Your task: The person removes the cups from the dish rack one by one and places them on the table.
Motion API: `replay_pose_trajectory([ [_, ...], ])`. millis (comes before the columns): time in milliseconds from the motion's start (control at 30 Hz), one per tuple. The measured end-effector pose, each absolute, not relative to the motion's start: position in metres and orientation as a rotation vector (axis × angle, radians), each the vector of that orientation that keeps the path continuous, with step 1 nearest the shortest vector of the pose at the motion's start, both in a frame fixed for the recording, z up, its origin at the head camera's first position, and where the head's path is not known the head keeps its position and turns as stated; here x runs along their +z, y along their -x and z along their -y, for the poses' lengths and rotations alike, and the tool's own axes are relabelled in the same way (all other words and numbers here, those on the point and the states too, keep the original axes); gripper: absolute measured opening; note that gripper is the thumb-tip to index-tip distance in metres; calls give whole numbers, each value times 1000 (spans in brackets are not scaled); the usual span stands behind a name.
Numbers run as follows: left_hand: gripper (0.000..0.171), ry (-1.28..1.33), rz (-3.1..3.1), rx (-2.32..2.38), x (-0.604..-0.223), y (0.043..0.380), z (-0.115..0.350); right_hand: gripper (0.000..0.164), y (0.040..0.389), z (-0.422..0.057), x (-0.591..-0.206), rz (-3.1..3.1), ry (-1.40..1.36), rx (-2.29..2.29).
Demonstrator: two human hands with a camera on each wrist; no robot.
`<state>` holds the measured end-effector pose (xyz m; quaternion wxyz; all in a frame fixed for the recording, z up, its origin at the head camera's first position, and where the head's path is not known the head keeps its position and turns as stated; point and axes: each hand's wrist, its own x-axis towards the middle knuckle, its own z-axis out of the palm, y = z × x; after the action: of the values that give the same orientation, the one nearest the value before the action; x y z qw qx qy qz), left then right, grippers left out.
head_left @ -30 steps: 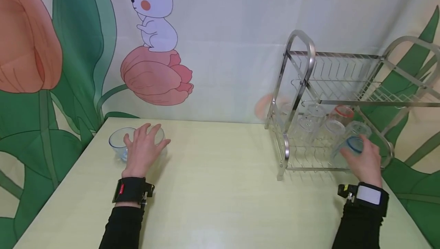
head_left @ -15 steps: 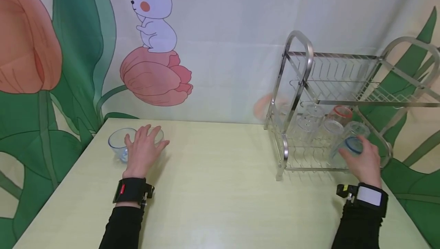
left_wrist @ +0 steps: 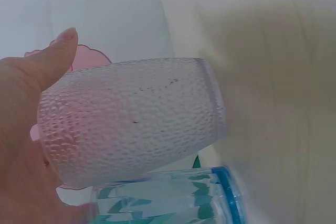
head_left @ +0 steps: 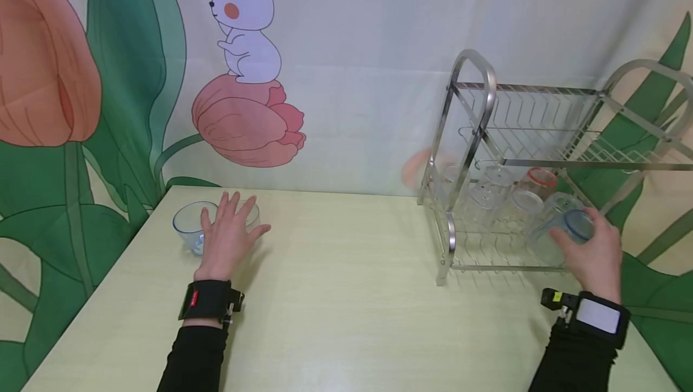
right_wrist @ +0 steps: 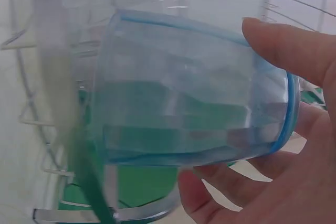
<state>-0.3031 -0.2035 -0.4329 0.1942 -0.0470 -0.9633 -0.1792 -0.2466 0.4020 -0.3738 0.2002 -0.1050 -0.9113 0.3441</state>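
My right hand (head_left: 592, 254) grips a clear blue-tinted tumbler (head_left: 577, 225) at the lower shelf's front right. In the right wrist view, the thumb is on one side of this tumbler (right_wrist: 194, 93) and fingers on the other; its wide mouth points down. At the table's far left, my left hand (head_left: 224, 245) is spread over two tumblers, fingers apart. The left wrist view shows a clear pebble-textured tumbler (left_wrist: 131, 119) beside the thumb, and a blue-tinted tumbler (left_wrist: 163, 198) next to it. Whether the left fingers touch either tumbler cannot be told.
A two-tier metal dish rack (head_left: 473, 124) stands at the table's right. Several clear tumblers sit on its lower shelf, among them a red-ringed tumbler (head_left: 541, 181). A printed cloth (head_left: 368, 79) hangs behind the pale table (head_left: 352, 296).
Over the last half second my right hand has shifted right and slightly up in the head view, and the blue-tinted tumbler has moved with it. My left hand has stayed nearly still.
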Motion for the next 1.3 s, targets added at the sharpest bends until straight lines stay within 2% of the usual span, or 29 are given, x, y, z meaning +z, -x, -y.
replay_pose_trajectory([
  [200, 72, 170, 2679, -506, -421, 301, 198, 80, 235, -399, -359, 2493, 317, 1028],
  [700, 61, 287, 2589, -653, -413, 294, 190, 83, 226, -388, -346, 2427, 368, 1140],
  [1067, 59, 440, 2557, -651, -409, 295, 174, 80, 222, -375, -338, 2449, 250, 1168],
  [1300, 58, 488, 2571, -678, -406, 289, 163, 71, 226, -356, -340, 2397, 130, 1358],
])
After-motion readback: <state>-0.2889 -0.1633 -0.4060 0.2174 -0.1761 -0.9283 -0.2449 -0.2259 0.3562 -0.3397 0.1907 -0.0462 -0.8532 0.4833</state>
